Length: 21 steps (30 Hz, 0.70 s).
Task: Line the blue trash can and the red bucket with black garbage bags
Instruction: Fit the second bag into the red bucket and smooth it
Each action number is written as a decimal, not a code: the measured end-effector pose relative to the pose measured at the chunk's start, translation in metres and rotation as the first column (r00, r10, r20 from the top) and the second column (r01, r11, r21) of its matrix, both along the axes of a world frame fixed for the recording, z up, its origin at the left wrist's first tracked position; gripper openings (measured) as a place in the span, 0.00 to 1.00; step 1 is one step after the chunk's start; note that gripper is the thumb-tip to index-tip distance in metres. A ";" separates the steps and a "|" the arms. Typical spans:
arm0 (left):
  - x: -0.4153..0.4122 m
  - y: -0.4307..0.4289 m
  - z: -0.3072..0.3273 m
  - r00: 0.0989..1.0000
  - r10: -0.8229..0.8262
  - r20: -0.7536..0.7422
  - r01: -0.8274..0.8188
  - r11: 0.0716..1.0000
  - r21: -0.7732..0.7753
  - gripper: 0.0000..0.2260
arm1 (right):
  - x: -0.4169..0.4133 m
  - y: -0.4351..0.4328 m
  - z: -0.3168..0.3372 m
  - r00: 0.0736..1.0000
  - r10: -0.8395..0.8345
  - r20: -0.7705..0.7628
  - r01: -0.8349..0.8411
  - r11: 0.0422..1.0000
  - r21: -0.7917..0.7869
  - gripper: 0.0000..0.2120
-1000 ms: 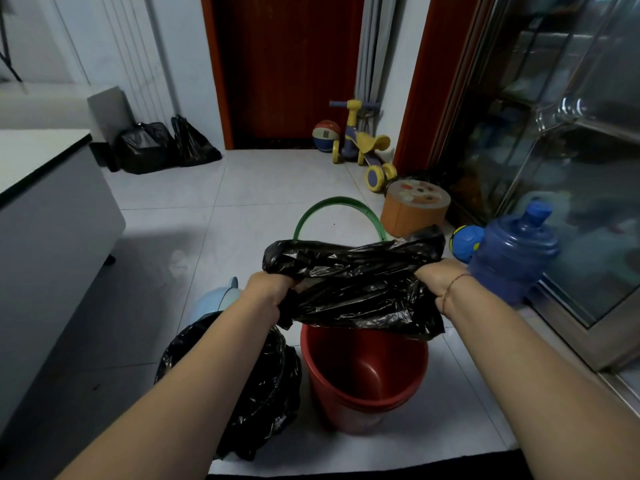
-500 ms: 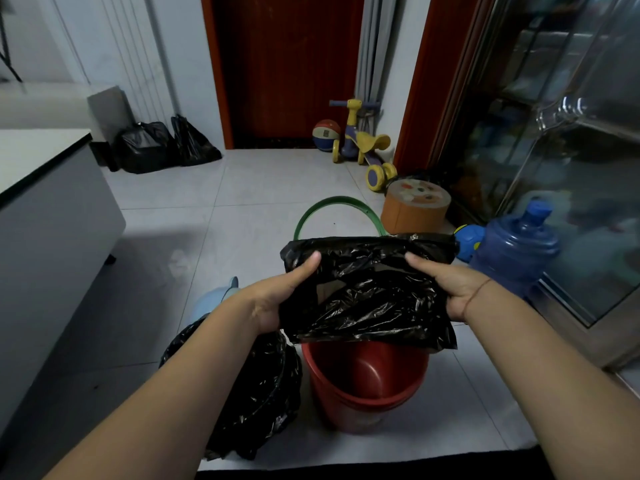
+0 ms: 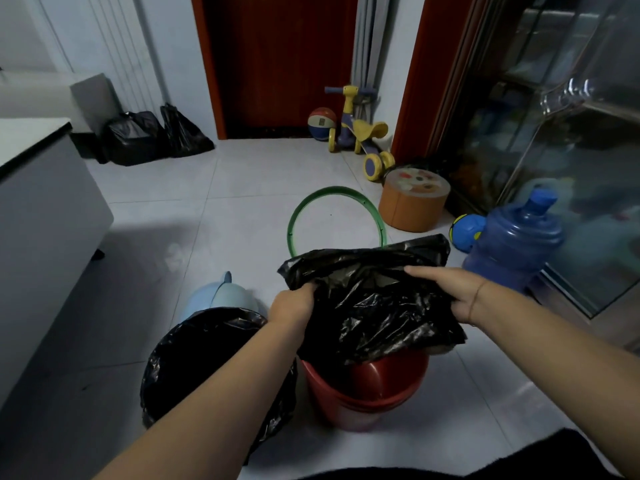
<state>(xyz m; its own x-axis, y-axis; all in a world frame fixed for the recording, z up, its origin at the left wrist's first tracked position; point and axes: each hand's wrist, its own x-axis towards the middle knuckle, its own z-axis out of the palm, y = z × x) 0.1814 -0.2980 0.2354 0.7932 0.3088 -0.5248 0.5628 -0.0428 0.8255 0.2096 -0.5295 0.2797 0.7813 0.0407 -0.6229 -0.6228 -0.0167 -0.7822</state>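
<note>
Head view: crinkled, glossy black garbage bag (image 3: pixel 374 299) hangs over the round red bucket (image 3: pixel 363 396), smooth plastic, on pale floor tiles (image 3: pixel 242 209). Left hand (image 3: pixel 292 306): fingers curled, clamped on the bag's left edge. Right hand (image 3: pixel 457 294): thumb flat on top of the right edge, other fingers hidden beneath. Blue trash can (image 3: pixel 221 296) sits just left of the bucket, with black film over its rim.

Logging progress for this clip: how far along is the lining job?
Done: the blue trash can is lined with a black bag. In hand: left hand and right hand hold a second bag above the red bucket. Left: seating it in that bare bucket.
</note>
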 end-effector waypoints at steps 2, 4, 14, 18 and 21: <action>0.002 -0.011 -0.004 0.999 -0.033 -0.013 0.031 0.991 -0.130 0.24 | 0.000 -0.010 -0.009 0.998 0.041 -0.038 -0.034 0.985 0.167 0.10; 0.007 -0.019 -0.010 0.994 -0.098 -0.037 0.089 0.976 -0.200 0.22 | 0.000 -0.021 -0.024 0.999 0.019 -0.035 -0.010 0.970 0.241 0.10; 0.018 -0.025 -0.052 0.904 -0.399 -0.151 0.418 0.759 0.499 0.19 | -0.005 -0.026 -0.097 0.934 0.236 0.268 -0.034 0.805 -0.592 0.08; 0.011 -0.029 -0.069 0.922 -0.370 -0.114 0.341 0.637 0.691 0.21 | -0.004 -0.016 -0.117 0.910 0.299 0.286 0.049 0.609 -0.791 0.13; 0.009 -0.024 -0.073 0.946 -0.316 -0.067 0.247 0.573 0.782 0.24 | -0.002 -0.018 -0.124 0.932 0.139 0.336 0.153 0.689 -0.708 0.16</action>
<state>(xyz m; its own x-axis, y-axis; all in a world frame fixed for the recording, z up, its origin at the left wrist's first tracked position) 0.1907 -0.3221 0.1620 0.9365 0.3227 -0.1374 0.3495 -0.8268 0.4407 0.2079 -0.5477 0.1557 0.9395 -0.3066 -0.1530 -0.3248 -0.6544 -0.6828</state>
